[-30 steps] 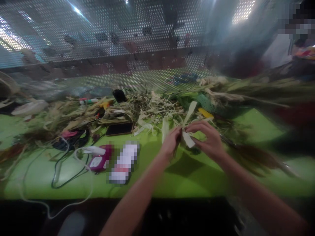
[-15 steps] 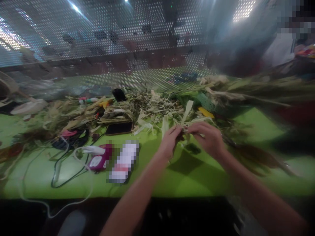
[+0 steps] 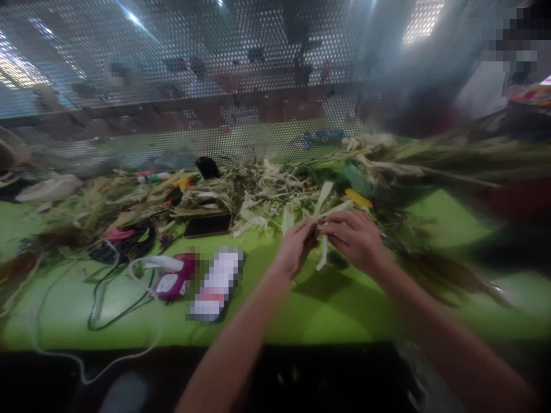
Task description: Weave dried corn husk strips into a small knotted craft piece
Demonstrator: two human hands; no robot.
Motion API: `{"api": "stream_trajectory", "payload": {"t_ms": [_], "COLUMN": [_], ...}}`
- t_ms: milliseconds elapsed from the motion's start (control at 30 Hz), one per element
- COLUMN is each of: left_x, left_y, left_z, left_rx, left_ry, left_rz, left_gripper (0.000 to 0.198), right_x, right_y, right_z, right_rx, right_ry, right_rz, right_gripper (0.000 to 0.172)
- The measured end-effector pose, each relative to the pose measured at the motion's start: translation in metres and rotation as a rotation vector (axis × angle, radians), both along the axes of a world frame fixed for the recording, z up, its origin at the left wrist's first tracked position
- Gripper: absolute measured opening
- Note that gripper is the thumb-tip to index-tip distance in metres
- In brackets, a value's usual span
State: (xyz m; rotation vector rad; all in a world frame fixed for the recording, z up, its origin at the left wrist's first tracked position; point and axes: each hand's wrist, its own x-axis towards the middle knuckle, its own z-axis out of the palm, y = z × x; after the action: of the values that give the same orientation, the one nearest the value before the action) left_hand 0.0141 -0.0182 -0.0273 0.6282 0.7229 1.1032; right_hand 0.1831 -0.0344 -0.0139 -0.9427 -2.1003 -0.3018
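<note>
Over the green table, my left hand (image 3: 296, 248) pinches a bundle of pale strips that look like corn husk (image 3: 323, 198). One strip stands up above the fingers, another spreads to the right, and a short end hangs below. My right hand (image 3: 356, 240) is closed on the same bundle from the right, its fingertips close to the left ones. The fingers hide the spot where the strips meet. Just behind the hands, more pale husk pieces (image 3: 253, 219) lie at the edge of a tangled heap of dry leaves (image 3: 267, 180).
Left of my arms are a phone with a blurred-out screen (image 3: 217, 284), a purple packet (image 3: 174, 281), a dark phone (image 3: 208, 225) and loose cables (image 3: 123, 318). A yellow object (image 3: 359, 198) lies behind my right hand. A perforated screen (image 3: 258, 69) stands at the back.
My right hand has moved left, closer to my left hand. A pale strip end now hangs below the fingers, and the upright strip leans slightly further left.
</note>
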Motion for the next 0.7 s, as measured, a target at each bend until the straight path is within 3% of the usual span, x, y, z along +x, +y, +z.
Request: {"api": "stream_trajectory", "payload": {"t_ms": [167,367,567,700], "left_x": [0.000,-0.001,-0.001,0.000], "left_y": [0.003,0.002,-0.001,-0.002], "left_z": [-0.008,-0.011,-0.011,-0.009], "left_rx": [0.237,0.369,0.497,0.541], "left_ry": [0.172,0.445,0.579,0.601], "left_rz": [0.015,0.003,0.044,0.078], "left_gripper": [0.026,0.018,0.013,0.012], "right_x": [-0.006,-0.008,-0.008,-0.009], "right_y": [-0.002,-0.001,0.003,0.005], "right_z": [0.002,0.000,-0.004,-0.007], "right_rx": [-0.147,-0.489,-0.658,-0.680], "right_ry": [0.255,0.664,0.790,0.790], "right_rz": [0.077,-0.013,-0.054,-0.056], "right_gripper": [0.006,0.015,0.024,0.029]}}
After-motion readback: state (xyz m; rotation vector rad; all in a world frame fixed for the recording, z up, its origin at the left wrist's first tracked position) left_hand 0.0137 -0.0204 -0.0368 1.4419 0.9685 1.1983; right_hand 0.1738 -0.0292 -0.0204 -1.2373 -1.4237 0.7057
